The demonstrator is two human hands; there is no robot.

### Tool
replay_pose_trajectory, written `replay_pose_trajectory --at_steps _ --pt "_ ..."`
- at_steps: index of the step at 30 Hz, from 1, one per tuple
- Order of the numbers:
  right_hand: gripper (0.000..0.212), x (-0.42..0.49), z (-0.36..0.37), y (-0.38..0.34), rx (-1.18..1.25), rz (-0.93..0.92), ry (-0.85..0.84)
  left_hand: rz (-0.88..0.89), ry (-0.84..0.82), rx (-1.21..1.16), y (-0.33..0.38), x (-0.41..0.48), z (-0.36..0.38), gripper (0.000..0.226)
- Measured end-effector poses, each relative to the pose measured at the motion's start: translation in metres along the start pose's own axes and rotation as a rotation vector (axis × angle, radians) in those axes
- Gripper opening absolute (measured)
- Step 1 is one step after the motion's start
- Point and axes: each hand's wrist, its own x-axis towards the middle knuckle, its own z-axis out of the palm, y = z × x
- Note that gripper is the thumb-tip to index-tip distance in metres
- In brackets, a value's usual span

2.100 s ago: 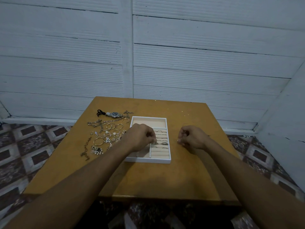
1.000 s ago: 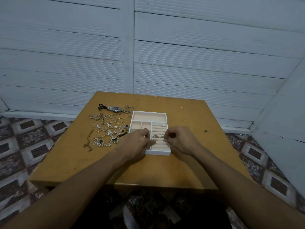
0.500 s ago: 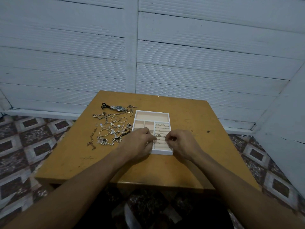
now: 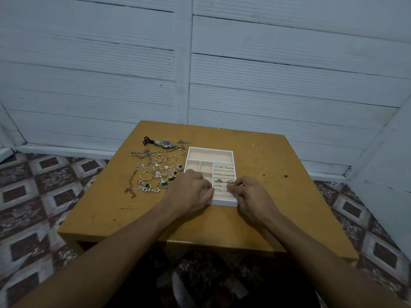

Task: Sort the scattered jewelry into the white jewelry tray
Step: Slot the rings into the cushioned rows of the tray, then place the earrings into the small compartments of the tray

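The white plank wall (image 4: 266, 74) and the patterned tile floor (image 4: 44, 185) fill the frame around the ochre wooden tabletop (image 4: 266, 218). On it, in the centre of the frame, lies the white jewelry tray with beige lining (image 4: 210, 149). Two seconds ago the right hand (image 4: 251, 196) rested apart, to the right of the tray. Now it meets the left hand (image 4: 189, 192) over the ring rolls in the lower right part of the tray. Its thumb and forefinger pinch what seems to be a small metal ring (image 4: 228, 189), very tiny here. The left hand has curled fingers that touch the rolls beside it; whether it holds something, I cannot tell. I judge that one ring is being pushed into a slot. The seated rings (image 4: 223, 167) already stand in the upper rows, but the other compartments look bare. The scattered pile of hoops, chains and pearl pieces (image 4: 155, 172) lies just left of the tray, with a silver wristwatch (image 4: 165, 143) above it, so most sorting remains. The left forearm crosses near the pile and may brush it.
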Motion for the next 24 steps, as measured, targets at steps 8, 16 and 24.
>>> replay_pose_trajectory --at_steps 8,16,24 --pt "0.037 -0.004 0.001 -0.004 -0.104 -0.025 -0.038 -0.013 0.018 -0.005 0.000 -0.007 0.000 0.050" --pt "0.032 -0.001 0.000 -0.014 0.063 0.040 0.042 -0.021 0.078 -0.057 -0.002 -0.017 -0.005 0.035" --pt "0.030 0.023 0.002 -0.064 0.282 0.001 0.011 -0.134 0.099 -0.102 -0.025 -0.037 -0.015 0.032"
